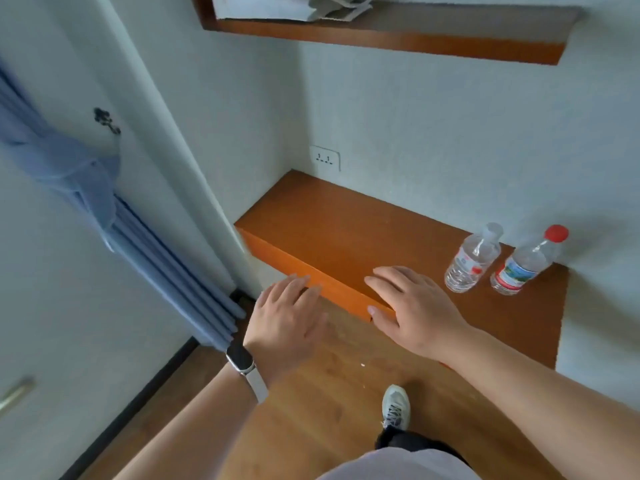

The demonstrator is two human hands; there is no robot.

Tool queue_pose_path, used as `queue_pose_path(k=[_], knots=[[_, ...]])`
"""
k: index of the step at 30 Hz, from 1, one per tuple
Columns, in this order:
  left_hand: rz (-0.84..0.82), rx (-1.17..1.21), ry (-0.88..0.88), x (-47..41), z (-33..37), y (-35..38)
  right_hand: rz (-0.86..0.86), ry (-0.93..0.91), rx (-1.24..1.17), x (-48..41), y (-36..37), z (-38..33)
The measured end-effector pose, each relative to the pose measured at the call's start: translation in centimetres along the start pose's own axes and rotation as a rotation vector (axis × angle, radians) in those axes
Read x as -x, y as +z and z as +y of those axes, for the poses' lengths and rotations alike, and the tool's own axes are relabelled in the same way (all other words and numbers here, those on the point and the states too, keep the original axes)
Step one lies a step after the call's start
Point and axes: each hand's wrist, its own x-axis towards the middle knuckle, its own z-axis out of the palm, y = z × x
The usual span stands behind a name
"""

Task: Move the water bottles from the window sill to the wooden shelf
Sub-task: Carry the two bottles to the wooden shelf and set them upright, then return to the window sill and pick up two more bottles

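Two clear plastic water bottles stand side by side at the right end of the low wooden shelf (332,233). One has a clear cap (471,259), the other a red cap (526,262) and a red and green label. My right hand (414,308) hovers flat over the shelf's front edge, just left of the clear-capped bottle, holding nothing. My left hand (285,315), with a watch on the wrist, is spread open in front of the shelf's front edge, also holding nothing. The window sill is out of sight.
A higher wooden shelf (398,39) carries a cloth bag at the top. A wall socket (325,157) sits above the low shelf's back left corner. A blue curtain (114,216) hangs at the left. Below are wood floor and my shoe (395,407).
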Motion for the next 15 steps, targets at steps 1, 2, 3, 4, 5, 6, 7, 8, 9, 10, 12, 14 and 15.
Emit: queue_pose_path(k=[1,2,3,4,5,6,7,8,9,10,12,14,15], knots=[[-0.006,-0.014,-0.041,1.4,-0.9,-0.4,-0.011,-0.044,0.003,-0.7,0.2,-1.3],[-0.005,-0.022,-0.077,2.6,-1.7,-0.8,-0.02,-0.086,0.005,-1.3,0.4,-2.5],[0.001,-0.024,-0.108,3.7,-2.4,-1.1,-0.028,-0.129,0.006,-2.0,0.5,-3.6],[0.007,-0.022,-0.139,4.6,-3.1,-1.4,-0.038,-0.172,0.004,-2.6,0.7,-4.6],[0.015,-0.019,-0.173,5.4,-3.7,-1.6,-0.047,-0.214,-0.001,-3.3,0.9,-5.5],[0.03,-0.017,-0.207,6.1,-4.3,-1.8,-0.057,-0.257,-0.003,-4.0,1.1,-6.2],[0.048,-0.016,-0.238,6.7,-4.7,-2.1,-0.066,-0.304,-0.002,-4.7,1.3,-6.9],[0.065,-0.018,-0.265,7.2,-5.0,-2.3,-0.073,-0.351,0.0,-5.5,1.5,-7.5],[0.079,-0.026,-0.293,7.5,-5.3,-2.5,-0.075,-0.395,-0.002,-6.3,1.8,-8.0],[0.091,-0.034,-0.32,7.7,-5.7,-2.7,-0.077,-0.435,-0.004,-7.2,2.0,-8.5],[0.12,-0.045,-0.362,7.9,-6.5,-3.1,-0.092,-0.506,-0.009,-9.2,2.6,-9.2],[0.146,-0.059,-0.406,7.5,-7.5,-3.2,-0.092,-0.569,-0.028,-11.4,3.3,-9.7],[0.159,-0.069,-0.425,7.3,-8.0,-3.2,-0.087,-0.596,-0.047,-12.4,3.5,-9.8]])
